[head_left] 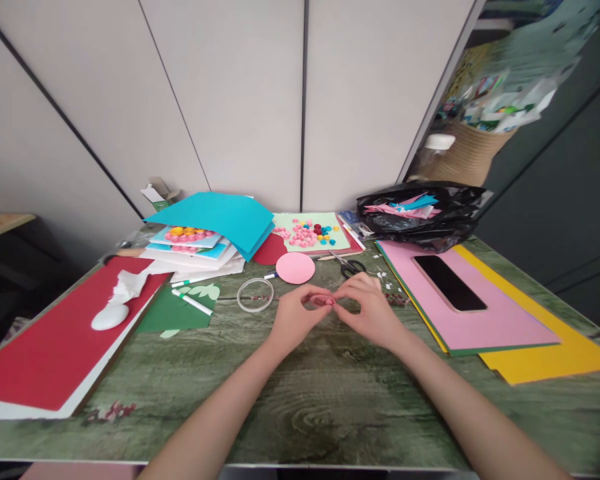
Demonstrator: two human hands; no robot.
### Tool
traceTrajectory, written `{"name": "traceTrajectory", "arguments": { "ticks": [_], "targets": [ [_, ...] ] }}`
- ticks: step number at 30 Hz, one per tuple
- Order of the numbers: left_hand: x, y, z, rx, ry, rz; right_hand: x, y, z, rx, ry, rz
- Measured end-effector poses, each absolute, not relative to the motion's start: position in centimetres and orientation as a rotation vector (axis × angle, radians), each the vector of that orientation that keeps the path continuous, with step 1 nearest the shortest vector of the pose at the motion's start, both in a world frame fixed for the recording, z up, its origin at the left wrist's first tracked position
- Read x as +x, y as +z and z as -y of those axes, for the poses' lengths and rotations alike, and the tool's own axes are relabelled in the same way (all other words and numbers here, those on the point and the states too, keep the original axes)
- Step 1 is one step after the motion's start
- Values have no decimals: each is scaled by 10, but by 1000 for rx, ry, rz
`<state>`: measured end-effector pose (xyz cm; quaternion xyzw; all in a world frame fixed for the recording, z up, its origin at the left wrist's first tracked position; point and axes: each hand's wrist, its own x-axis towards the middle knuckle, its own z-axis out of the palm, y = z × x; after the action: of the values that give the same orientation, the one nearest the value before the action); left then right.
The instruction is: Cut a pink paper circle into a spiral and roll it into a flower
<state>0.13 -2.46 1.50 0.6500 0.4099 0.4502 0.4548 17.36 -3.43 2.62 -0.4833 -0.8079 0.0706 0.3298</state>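
Note:
My left hand [299,311] and my right hand [369,308] meet over the middle of the table, both closed in a pinch. Between their fingertips is a small pink paper strip [329,301], partly curled; the fingers hide some of it. Just beyond my hands lies a pink paper circle [295,267]. A roll of tape [255,295] rests flat to the left of my left hand. Black-handled scissors [353,267] lie behind my right hand. Farther back, a pale green sheet [293,221] carries many small rolled paper pieces [304,235] in pink, yellow, blue and dark red.
Red card [70,333] with a white spoon-like object [110,317], green paper [180,317] with markers [192,302], and a stack under blue card [215,217] lie left. At right are coloured sheets [510,327], a phone [449,283] and a black bag [430,230] of scraps.

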Motion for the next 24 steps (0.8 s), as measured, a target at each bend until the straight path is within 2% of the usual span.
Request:
{"name": "traceTrajectory", "arguments": {
  "ticks": [19,24],
  "targets": [
    [13,5,31,1225,1176,-953,169,27,32,-1327,433,1916],
    [12,2,27,1284,1160,-1067,183,13,19,-1334,672,1925]
  ]
}}
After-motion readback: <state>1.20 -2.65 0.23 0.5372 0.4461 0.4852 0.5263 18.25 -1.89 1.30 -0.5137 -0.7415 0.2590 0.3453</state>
